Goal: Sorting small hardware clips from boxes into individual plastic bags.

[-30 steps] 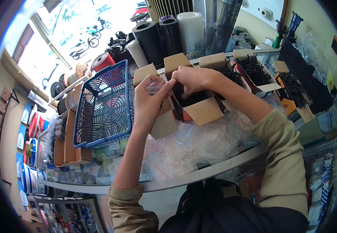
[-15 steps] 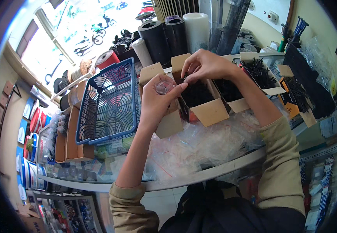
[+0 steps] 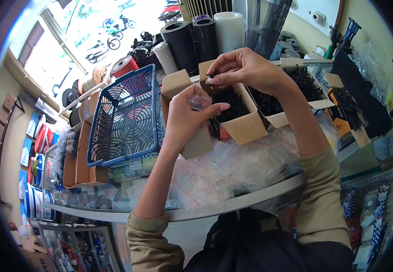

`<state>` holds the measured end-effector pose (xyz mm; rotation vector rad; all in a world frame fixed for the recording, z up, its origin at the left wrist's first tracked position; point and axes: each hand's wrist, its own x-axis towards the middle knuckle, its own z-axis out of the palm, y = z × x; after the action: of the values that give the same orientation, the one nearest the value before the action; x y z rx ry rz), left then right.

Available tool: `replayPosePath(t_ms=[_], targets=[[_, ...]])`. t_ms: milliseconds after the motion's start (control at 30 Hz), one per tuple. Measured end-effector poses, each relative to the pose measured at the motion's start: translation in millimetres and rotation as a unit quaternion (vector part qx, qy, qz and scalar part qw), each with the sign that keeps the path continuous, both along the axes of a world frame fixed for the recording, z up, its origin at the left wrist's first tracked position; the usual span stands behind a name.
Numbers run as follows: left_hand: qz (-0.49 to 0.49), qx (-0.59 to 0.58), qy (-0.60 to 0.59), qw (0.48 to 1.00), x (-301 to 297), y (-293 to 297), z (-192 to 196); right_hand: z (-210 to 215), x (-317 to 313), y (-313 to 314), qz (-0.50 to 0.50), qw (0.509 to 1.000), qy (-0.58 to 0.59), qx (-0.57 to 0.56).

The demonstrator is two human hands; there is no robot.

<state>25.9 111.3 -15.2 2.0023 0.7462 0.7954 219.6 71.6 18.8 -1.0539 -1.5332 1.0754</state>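
My left hand (image 3: 188,113) is closed round a small clear plastic bag (image 3: 199,102), its thumb pointing right. Up and to the right, my right hand (image 3: 246,72) pinches a small black piece (image 3: 212,75) between thumb and fingertips; its exact kind is too small to make out. Both hands are above an open cardboard box (image 3: 242,129) filled with small black pieces (image 3: 230,104). To its right stand more open boxes, one holding thin black screws or similar sticks (image 3: 305,84). Loose clear plastic bags (image 3: 232,170) lie heaped in front of the boxes.
A blue plastic basket (image 3: 124,122) stands left of the boxes on the glass counter (image 3: 246,199). Behind are black rolls (image 3: 178,45) and a white roll (image 3: 229,31). A brown carton (image 3: 84,158) sits far left, and a black and orange box (image 3: 334,115) at right.
My right hand has lifted up and away from my left hand, now showing a black piece in its fingertips. My left hand has shifted slightly, with its thumb stretched further right.
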Motion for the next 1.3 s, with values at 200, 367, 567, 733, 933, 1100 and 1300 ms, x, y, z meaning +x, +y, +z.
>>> replayPosePath(t_ms=[200,367,567,733,933,1100,1300], targets=[[-0.018,-0.029,-0.060,0.998,2,-4,4,14,-20,1,-0.009,0.994,-0.090,0.053],[-0.006,-0.086,-0.066,0.994,0,0,2,23,-31,1,0.003,0.981,-0.177,0.078],[-0.013,-0.096,-0.079,0.992,0,1,2,30,-35,7,0.021,0.959,-0.270,0.082],[-0.008,-0.104,-0.070,0.992,-1,0,7,35,-33,14,0.060,0.951,-0.293,0.083],[-0.020,-0.097,-0.087,0.991,-1,-3,8,45,-37,16,0.044,0.930,-0.363,0.042],[-0.008,-0.086,-0.075,0.993,-1,0,5,49,-43,21,0.049,0.922,-0.383,0.043],[0.006,-0.092,-0.076,0.993,0,-1,5,56,-46,17,0.014,0.903,-0.426,0.043]])
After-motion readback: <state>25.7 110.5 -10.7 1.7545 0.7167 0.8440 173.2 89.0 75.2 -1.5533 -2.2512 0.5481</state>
